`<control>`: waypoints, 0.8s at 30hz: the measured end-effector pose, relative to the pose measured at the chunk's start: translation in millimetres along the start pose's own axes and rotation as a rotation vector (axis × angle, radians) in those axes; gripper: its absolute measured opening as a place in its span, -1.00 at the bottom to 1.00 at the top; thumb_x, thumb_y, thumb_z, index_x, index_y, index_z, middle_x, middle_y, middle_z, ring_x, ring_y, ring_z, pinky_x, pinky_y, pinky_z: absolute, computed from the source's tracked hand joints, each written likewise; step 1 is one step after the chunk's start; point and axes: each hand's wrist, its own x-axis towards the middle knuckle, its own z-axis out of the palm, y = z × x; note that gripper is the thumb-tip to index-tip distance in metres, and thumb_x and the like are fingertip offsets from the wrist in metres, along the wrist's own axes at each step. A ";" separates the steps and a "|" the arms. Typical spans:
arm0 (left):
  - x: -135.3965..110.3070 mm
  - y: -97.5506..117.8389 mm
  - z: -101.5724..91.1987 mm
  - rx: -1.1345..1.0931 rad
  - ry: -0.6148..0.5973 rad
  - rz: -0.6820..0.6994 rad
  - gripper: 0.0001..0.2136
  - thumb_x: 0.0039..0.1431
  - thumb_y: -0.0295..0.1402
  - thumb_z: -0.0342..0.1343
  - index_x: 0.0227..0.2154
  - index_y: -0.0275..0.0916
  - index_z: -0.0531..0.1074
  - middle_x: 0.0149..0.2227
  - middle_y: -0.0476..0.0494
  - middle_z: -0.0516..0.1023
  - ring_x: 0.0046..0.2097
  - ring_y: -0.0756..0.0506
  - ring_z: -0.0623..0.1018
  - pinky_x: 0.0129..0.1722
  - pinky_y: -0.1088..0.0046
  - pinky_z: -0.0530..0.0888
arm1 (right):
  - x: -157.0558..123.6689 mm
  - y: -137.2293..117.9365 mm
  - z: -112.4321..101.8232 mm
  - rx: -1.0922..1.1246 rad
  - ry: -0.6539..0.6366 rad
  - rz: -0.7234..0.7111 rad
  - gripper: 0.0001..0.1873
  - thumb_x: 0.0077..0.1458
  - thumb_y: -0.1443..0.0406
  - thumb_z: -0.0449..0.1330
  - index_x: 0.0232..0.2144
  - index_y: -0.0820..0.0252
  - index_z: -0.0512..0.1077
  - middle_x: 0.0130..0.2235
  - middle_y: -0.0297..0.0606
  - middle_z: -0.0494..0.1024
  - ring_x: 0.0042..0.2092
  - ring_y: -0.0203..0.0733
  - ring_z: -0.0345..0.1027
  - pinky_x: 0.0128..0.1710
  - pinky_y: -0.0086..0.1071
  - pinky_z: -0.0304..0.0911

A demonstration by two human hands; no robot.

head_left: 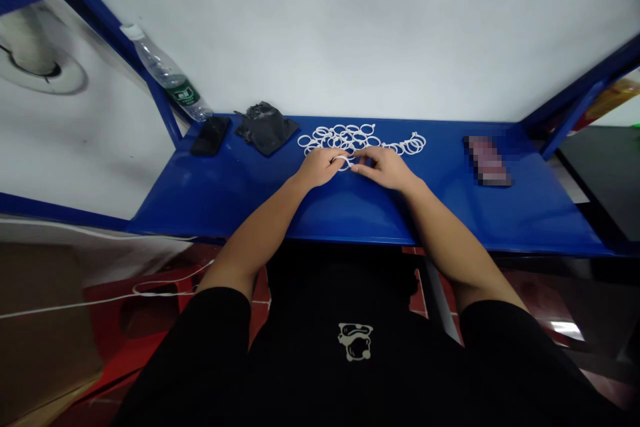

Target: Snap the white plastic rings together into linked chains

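Note:
A thin white plastic ring (342, 167) with a small tab on its right side is held just above the blue tabletop, in front of a pile of similar rings. The thumb and fingers of my left hand (319, 167) close on its left and upper edge. My right hand (384, 168) has thumb and forefinger curled in at the ring's right side, by the tab; their exact contact is too small to make out clearly. Right behind both hands lies the pile of white rings (340, 136), overlapping one another, with several more trailing to the right (414, 143).
A crumpled black bag (266, 128) and a black phone (211, 136) lie left on the blue table (240, 193). A clear bottle (167, 73) leans in the back left corner. To the right lies a pixelated pinkish object (487, 160). A red stool (130, 307) stands below left.

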 end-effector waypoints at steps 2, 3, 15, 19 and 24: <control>-0.4 0.0 0.9 0.003 -0.017 0.014 -0.70 0.48 -0.36 0.10 -0.07 -0.14 0.78 -0.10 -0.15 0.83 -0.12 -0.14 0.74 -0.06 0.32 0.57 | 1.2 -5.6 11.5 0.040 -0.040 -0.063 -0.43 0.45 -0.20 0.22 0.06 0.09 0.67 -0.12 -0.14 0.75 -0.16 -0.02 0.56 -0.12 -0.18 0.36; -0.6 0.3 1.3 0.007 -0.027 0.021 -0.70 0.48 -0.36 0.09 -0.10 -0.15 0.78 -0.14 -0.14 0.82 -0.15 -0.13 0.73 -0.10 0.34 0.55 | 1.7 -6.5 15.3 0.046 -0.045 -0.076 -0.45 0.48 -0.19 0.18 0.03 0.09 0.67 -0.11 -0.13 0.76 -0.16 -0.03 0.55 -0.12 -0.18 0.35; -1.5 5.4 -1.4 -0.001 -0.057 0.068 -0.63 0.55 -0.22 0.08 -0.42 -0.17 0.55 -0.49 -0.04 0.56 -0.41 -0.06 0.51 -0.31 0.36 0.35 | 0.9 0.9 10.0 0.114 0.025 -0.035 -0.51 0.44 -0.19 0.18 -0.21 0.07 0.49 -0.31 -0.26 0.62 -0.32 -0.14 0.36 -0.26 -0.24 0.21; -1.0 6.4 -1.7 0.006 -0.052 0.058 -0.62 0.54 -0.23 0.09 -0.47 -0.16 0.47 -0.50 -0.03 0.53 -0.41 -0.06 0.49 -0.31 0.35 0.33 | -0.6 -2.5 9.3 0.125 -0.001 -0.059 -0.64 0.46 -0.08 0.14 -0.16 0.05 0.43 -0.32 -0.29 0.59 -0.33 -0.12 0.38 -0.25 -0.22 0.22; -1.0 9.1 -1.2 0.014 -0.068 0.067 -0.64 0.50 -0.25 0.13 -0.49 -0.16 0.45 -0.53 -0.01 0.49 -0.42 -0.06 0.47 -0.34 0.35 0.28 | -0.5 -1.9 7.4 0.144 0.004 -0.050 -0.72 0.48 0.06 0.06 -0.12 0.05 0.46 -0.23 -0.19 0.68 -0.22 -0.03 0.53 -0.15 -0.17 0.33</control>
